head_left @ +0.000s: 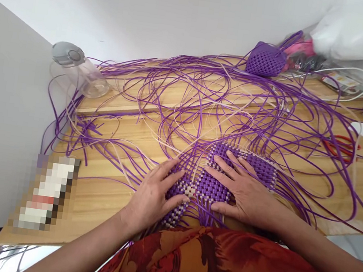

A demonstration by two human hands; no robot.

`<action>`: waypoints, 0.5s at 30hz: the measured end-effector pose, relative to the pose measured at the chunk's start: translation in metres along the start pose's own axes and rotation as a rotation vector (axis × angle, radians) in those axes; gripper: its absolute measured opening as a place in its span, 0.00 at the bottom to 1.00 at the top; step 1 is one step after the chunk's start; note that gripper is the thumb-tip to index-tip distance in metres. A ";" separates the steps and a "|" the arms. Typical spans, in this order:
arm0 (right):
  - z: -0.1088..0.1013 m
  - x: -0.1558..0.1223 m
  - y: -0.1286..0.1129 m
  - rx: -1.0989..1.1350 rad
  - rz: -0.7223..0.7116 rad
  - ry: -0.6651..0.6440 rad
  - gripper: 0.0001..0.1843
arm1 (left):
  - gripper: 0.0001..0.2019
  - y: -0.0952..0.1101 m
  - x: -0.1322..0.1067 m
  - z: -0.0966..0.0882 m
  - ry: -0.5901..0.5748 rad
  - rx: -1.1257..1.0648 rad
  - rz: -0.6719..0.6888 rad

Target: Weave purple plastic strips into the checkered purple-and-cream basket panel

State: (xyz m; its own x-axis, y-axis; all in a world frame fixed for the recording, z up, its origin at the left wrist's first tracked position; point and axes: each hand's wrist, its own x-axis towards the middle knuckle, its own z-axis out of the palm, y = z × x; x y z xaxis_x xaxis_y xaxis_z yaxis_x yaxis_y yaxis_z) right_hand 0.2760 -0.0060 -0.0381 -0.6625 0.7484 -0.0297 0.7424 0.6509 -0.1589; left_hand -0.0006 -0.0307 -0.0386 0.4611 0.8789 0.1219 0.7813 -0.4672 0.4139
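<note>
A purple and cream woven piece (215, 186) lies on the wooden table near its front edge, with long loose strands (200, 120) fanning out from its sides. My right hand (244, 191) rests flat on the larger right part, fingers spread. On the smaller left part lies my left hand (154, 190), its fingers stretched forward and its thumb apart, over the weave. Both palms hide some of the piece. Nothing shows gripped in either hand.
A clear bottle with a grey lid (67, 55) leans at the back left. A blurred-out object (48, 192) lies front left. Red-handled scissors (338, 148) are at right. A finished-looking purple woven piece (265, 60) and a white plastic bag (355, 32) sit at the back right.
</note>
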 end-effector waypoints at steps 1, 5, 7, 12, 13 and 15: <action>0.000 0.000 0.000 0.002 0.000 0.001 0.44 | 0.33 -0.002 0.006 -0.005 0.020 -0.014 -0.045; 0.000 0.000 0.000 0.011 0.003 0.019 0.44 | 0.44 -0.013 0.035 -0.024 -0.074 -0.083 -0.232; 0.001 0.000 0.000 0.011 0.005 0.016 0.44 | 0.45 -0.016 0.048 -0.034 -0.191 -0.144 -0.296; 0.000 0.000 -0.001 0.005 0.014 0.001 0.43 | 0.37 -0.021 0.074 -0.057 -0.390 -0.281 -0.349; 0.000 0.000 -0.001 0.005 0.015 0.002 0.44 | 0.33 -0.023 0.080 -0.060 -0.494 -0.372 -0.336; -0.001 0.000 -0.002 0.008 0.013 0.007 0.44 | 0.24 -0.029 0.090 -0.059 -0.693 -0.578 -0.307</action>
State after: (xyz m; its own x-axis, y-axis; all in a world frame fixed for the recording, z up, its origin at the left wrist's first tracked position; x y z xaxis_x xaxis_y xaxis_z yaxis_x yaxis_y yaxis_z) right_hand 0.2744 -0.0072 -0.0369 -0.6518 0.7580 -0.0245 0.7503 0.6399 -0.1661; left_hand -0.0069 0.0682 0.0138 0.5624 0.6168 -0.5508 0.6661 0.0567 0.7437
